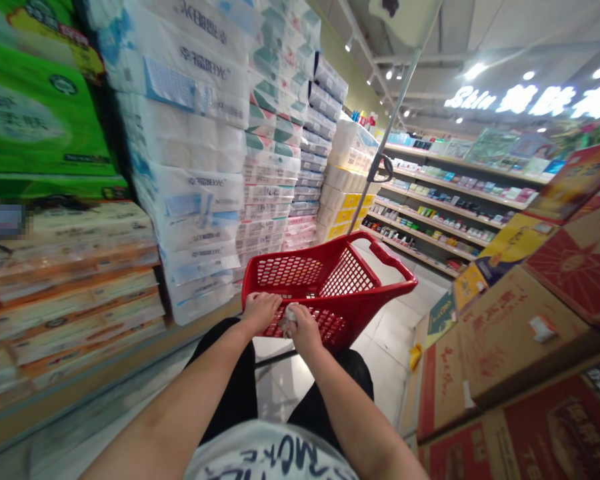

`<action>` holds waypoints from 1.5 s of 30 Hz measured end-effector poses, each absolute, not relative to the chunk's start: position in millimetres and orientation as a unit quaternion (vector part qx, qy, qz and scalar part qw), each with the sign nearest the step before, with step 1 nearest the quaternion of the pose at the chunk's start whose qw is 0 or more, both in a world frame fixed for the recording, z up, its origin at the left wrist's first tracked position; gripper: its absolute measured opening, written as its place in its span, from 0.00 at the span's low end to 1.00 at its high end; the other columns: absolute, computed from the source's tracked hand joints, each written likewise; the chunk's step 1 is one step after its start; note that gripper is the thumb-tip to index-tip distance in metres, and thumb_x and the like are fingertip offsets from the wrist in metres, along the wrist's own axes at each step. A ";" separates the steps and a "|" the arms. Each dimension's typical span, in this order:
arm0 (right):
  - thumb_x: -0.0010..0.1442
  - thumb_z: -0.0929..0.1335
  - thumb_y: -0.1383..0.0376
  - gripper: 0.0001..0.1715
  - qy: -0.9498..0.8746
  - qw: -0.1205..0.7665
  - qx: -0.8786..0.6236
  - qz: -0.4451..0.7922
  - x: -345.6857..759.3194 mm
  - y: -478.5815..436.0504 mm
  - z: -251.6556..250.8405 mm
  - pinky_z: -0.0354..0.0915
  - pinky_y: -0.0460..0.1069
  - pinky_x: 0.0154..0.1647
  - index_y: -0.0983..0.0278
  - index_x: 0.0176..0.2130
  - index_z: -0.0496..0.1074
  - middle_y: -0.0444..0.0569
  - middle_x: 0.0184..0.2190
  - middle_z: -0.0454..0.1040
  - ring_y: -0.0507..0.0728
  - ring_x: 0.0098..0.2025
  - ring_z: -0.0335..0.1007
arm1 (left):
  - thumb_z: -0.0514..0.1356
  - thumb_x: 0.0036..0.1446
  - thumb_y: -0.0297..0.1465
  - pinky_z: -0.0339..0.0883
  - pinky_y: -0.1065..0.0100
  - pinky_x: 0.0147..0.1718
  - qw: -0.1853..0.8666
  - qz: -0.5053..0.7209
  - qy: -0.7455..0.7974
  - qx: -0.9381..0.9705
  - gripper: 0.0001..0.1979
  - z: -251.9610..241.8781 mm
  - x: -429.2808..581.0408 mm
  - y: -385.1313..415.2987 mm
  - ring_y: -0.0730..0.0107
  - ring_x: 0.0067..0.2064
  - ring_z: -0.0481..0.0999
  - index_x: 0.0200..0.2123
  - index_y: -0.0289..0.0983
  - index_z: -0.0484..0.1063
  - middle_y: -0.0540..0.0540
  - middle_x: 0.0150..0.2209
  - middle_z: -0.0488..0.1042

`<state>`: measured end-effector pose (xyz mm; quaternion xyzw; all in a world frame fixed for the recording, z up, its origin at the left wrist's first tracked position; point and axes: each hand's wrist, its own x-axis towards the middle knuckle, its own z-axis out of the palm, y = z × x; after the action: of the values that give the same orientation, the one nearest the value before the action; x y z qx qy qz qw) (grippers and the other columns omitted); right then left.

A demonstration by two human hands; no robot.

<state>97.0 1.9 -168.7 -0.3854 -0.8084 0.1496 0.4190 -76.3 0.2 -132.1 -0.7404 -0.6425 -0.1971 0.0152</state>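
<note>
**Supervisor:** Report the hands, nearest item first.

**Operator:** I see both forearms reaching forward over black trousers. The left hand (261, 311) is palm down on the near rim of the red basket (347, 270), with its fingers curled over the edge and closed on it. The right hand (305, 332) is just beside it on the same rim. Its fingers are drawn together around a white wad (290, 313) and press it against the plastic. I cannot tell whether the wad is paper or cloth.

**Supervisor:** State the basket's position and orientation.

**Operator:** The basket is directly ahead of the knees, above the pale floor tiles (390, 333). Its open top faces up and it appears empty. The long axis runs away from me, with the far end pointing down the aisle and slightly right. The right rim sits lower than the left in my view. A grey pull rod (380, 143) rises from the far end, leaning up and to the right.

**Supervisor:** Report the surroundings.

**Operator:** Stacked tissue packs (195, 167) line the left side. Cardboard cartons (505, 333) are stacked close on the right. Beyond the basket, stocked shelves (430, 213) run along the right wall under ceiling lights.
</note>
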 end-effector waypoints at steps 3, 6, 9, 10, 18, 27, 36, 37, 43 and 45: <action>0.48 0.62 0.78 0.29 -0.808 0.387 -0.408 0.176 94.4 2.0 -171.6 0.66 0.51 0.53 0.60 0.47 0.73 0.50 0.47 0.72 0.56 0.49 0.70 | 0.42 0.67 0.34 0.51 0.57 0.46 0.014 -0.195 -0.643 -0.741 0.19 -132.5 -76.7 0.2 0.64 0.45 0.70 0.38 0.42 0.72 0.48 0.40 0.77; 0.47 0.62 0.78 0.26 -0.780 0.408 -0.436 0.188 99.9 1.8 -172.6 0.67 0.49 0.49 0.60 0.43 0.74 0.49 0.44 0.73 0.55 0.44 0.71 | 0.42 0.67 0.34 0.51 0.57 0.46 0.015 -0.186 -0.640 -0.746 0.19 -131.7 -76.9 -0.5 0.65 0.45 0.70 0.38 0.42 0.72 0.48 0.41 0.77; 0.50 0.63 0.75 0.21 -0.725 0.475 -0.472 0.161 113.2 2.3 -163.2 0.66 0.50 0.49 0.61 0.42 0.73 0.50 0.43 0.73 0.56 0.44 0.70 | 0.42 0.67 0.34 0.50 0.57 0.46 0.019 -0.187 -0.641 -0.744 0.18 -131.3 -76.7 -0.3 0.65 0.45 0.70 0.38 0.42 0.72 0.49 0.41 0.77; 0.51 0.63 0.74 0.19 -0.703 0.499 -0.484 0.153 118.4 2.8 -158.4 0.65 0.50 0.50 0.62 0.41 0.73 0.50 0.42 0.72 0.56 0.44 0.70 | 0.42 0.67 0.34 0.50 0.57 0.46 0.022 -0.188 -0.641 -0.743 0.18 -131.5 -76.5 -0.1 0.65 0.45 0.70 0.38 0.43 0.72 0.49 0.41 0.77; 0.52 0.63 0.68 0.15 -0.609 0.542 -0.553 0.171 141.0 8.3 -144.2 0.64 0.49 0.46 0.64 0.41 0.71 0.52 0.41 0.71 0.57 0.41 0.69 | 0.43 0.67 0.33 0.51 0.57 0.45 0.033 -0.189 -0.638 -0.746 0.18 -133.7 -77.2 1.0 0.65 0.44 0.71 0.37 0.43 0.72 0.49 0.39 0.77; 0.51 0.65 0.66 0.13 -0.531 0.574 -0.600 0.166 149.0 13.3 -149.0 0.64 0.50 0.44 0.64 0.39 0.69 0.52 0.40 0.69 0.57 0.39 0.69 | 0.43 0.66 0.32 0.51 0.57 0.45 0.035 -0.187 -0.636 -0.748 0.17 -133.5 -77.3 1.1 0.64 0.44 0.71 0.37 0.43 0.72 0.49 0.39 0.77; 0.57 0.64 0.64 0.14 -0.572 0.601 -0.541 0.138 146.0 11.0 -131.3 0.65 0.49 0.48 0.65 0.43 0.72 0.53 0.45 0.64 0.56 0.43 0.68 | 0.43 0.67 0.33 0.51 0.57 0.45 0.023 -0.192 -0.639 -0.744 0.18 -132.7 -76.8 0.6 0.65 0.44 0.70 0.37 0.43 0.72 0.49 0.40 0.77; 0.57 0.64 0.64 0.15 -0.580 0.594 -0.539 0.139 144.2 9.9 -131.0 0.65 0.49 0.48 0.65 0.43 0.72 0.53 0.45 0.65 0.56 0.43 0.68 | 0.43 0.67 0.33 0.51 0.57 0.45 0.021 -0.191 -0.641 -0.743 0.18 -132.2 -76.5 0.5 0.65 0.44 0.70 0.37 0.44 0.72 0.49 0.40 0.77; 0.57 0.64 0.69 0.15 -0.688 0.524 -0.477 0.156 123.1 1.4 -139.1 0.66 0.48 0.50 0.62 0.43 0.75 0.51 0.44 0.67 0.55 0.45 0.69 | 0.42 0.67 0.34 0.50 0.57 0.47 0.010 -0.191 -0.647 -0.738 0.18 -129.0 -75.4 -1.5 0.65 0.46 0.70 0.38 0.43 0.72 0.48 0.41 0.77; 0.56 0.65 0.70 0.15 -0.702 0.515 -0.466 0.159 118.8 1.6 -139.0 0.66 0.49 0.51 0.62 0.42 0.75 0.51 0.44 0.68 0.56 0.45 0.69 | 0.42 0.67 0.34 0.50 0.57 0.47 0.006 -0.190 -0.647 -0.738 0.18 -128.2 -75.6 -2.4 0.65 0.46 0.70 0.38 0.43 0.72 0.48 0.41 0.77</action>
<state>118.8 1.6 -139.0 -0.4661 -0.7018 0.1591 0.5146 -75.6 -2.4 -128.2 -0.7383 -0.6470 -0.1903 0.0060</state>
